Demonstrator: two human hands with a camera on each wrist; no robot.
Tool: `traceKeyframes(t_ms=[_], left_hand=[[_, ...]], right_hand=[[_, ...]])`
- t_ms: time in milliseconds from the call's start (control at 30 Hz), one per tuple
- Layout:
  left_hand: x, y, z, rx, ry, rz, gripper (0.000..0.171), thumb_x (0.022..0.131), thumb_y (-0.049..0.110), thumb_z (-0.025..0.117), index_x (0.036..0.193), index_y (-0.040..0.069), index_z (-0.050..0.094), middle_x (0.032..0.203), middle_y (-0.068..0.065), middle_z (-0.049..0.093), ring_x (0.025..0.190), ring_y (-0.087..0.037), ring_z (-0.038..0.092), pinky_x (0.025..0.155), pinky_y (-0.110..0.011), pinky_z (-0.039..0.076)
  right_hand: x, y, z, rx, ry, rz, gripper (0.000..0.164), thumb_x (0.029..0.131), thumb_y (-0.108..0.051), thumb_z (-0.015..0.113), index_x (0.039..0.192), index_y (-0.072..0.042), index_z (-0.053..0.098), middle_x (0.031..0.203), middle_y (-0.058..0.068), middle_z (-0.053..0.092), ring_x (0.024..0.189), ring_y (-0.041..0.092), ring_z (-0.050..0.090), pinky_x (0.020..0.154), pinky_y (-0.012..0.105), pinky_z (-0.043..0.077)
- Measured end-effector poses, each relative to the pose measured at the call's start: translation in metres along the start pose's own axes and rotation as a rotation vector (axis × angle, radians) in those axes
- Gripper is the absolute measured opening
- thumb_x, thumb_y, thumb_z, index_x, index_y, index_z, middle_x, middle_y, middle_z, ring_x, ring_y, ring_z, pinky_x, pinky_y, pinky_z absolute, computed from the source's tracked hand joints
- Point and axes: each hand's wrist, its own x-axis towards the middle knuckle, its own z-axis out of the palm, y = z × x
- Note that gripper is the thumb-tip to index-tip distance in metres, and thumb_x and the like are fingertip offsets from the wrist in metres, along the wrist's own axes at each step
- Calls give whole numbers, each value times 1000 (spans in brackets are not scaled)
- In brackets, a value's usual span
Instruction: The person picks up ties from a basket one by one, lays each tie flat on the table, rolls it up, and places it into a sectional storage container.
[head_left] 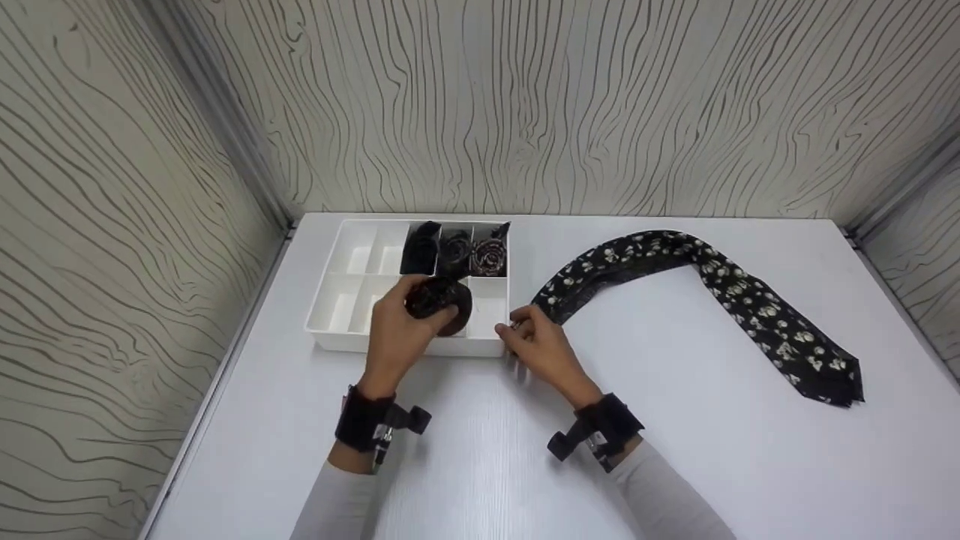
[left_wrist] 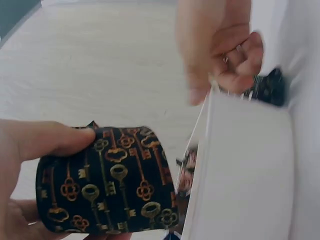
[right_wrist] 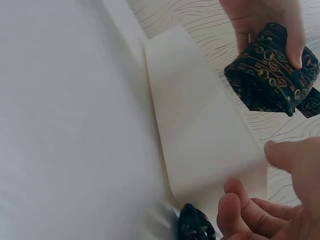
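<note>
My left hand holds a rolled necktie, dark with a gold and orange key pattern, above the front row of a white divided box. Its thumb lies on one side of the roll and the fingers wrap the other; a short tail sticks out at the back. At the box's front right corner is my right hand, its thumb and curled fingers on either side of the rim. Just beyond that hand, a black necktie with pale flowers lies unrolled in a bent arc, its narrow part near the fingers.
Three rolled ties fill back-row compartments: a black one, a dark grey one and a reddish patterned one. The box stands on a white table. Wood-grain panels rise behind and at the sides.
</note>
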Motion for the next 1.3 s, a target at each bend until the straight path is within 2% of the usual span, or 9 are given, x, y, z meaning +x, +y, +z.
traceKeyframes(t_ms=[200, 400, 600, 733, 833, 967, 1100, 1200, 1300], left_hand=[[23, -18, -5, 50, 72, -77, 57, 81, 24, 89, 130, 3, 69, 128, -22, 73, 125, -39, 67, 109, -55, 50], [30, -38, -8, 133, 122, -148, 55, 81, 22, 88, 127, 2, 66, 128, -21, 72, 122, -40, 67, 105, -55, 52], [31, -48, -8, 199, 159, -85, 46, 80, 15, 84, 118, 0, 65, 115, -20, 73, 111, -39, 68, 97, -54, 53], [30, -48, 0, 274, 178, -15, 40, 78, 16, 84, 112, 1, 68, 103, -18, 74, 98, -39, 70, 84, -53, 56], [28, -46, 6, 299, 180, 8, 38, 78, 13, 84, 111, 0, 69, 100, -17, 75, 93, -40, 71, 81, -52, 56], [27, -46, 11, 303, 201, -10, 39, 78, 11, 83, 113, -2, 71, 103, -20, 75, 101, -43, 64, 87, -54, 52], [27, -47, 13, 335, 208, -44, 41, 79, 14, 85, 113, -3, 71, 105, -21, 77, 103, -43, 57, 87, -52, 48], [25, -48, 12, 357, 177, -29, 42, 81, 15, 85, 115, -5, 69, 105, -24, 76, 102, -45, 59, 87, -51, 47], [22, -47, 10, 358, 143, -23, 47, 82, 18, 83, 118, -8, 68, 116, -30, 67, 109, -48, 58, 91, -51, 46]], right_hand=[[4, -6, 6, 28, 10, 32, 31, 100, -22, 71, 122, -1, 62, 78, -1, 66, 65, 11, 58, 65, 26, 47], [3, -3, 6, 49, -13, 55, 31, 100, -20, 70, 123, -2, 60, 76, -2, 64, 64, 11, 58, 65, 27, 49], [4, -1, 5, 80, -13, 65, 32, 100, -20, 71, 123, -1, 59, 77, 0, 65, 65, 17, 62, 65, 29, 51], [5, -1, 5, 91, -16, 65, 34, 100, -20, 71, 124, 1, 58, 76, 0, 64, 65, 19, 63, 63, 27, 50], [5, -1, 6, 97, -16, 65, 34, 100, -19, 71, 124, 1, 58, 75, -1, 64, 64, 15, 61, 63, 26, 50], [6, 0, 6, 106, -15, 69, 33, 100, -20, 71, 124, 0, 58, 76, -2, 64, 64, 12, 59, 64, 26, 50], [6, 1, 6, 115, -14, 72, 31, 100, -21, 72, 122, -2, 59, 77, -3, 64, 65, 10, 58, 64, 26, 49], [6, 2, 7, 134, -13, 69, 31, 100, -20, 72, 121, -2, 59, 75, -3, 63, 64, 13, 60, 63, 25, 50], [5, 2, 8, 148, -10, 67, 30, 100, -19, 72, 120, -1, 58, 74, -2, 62, 63, 15, 60, 61, 25, 50]])
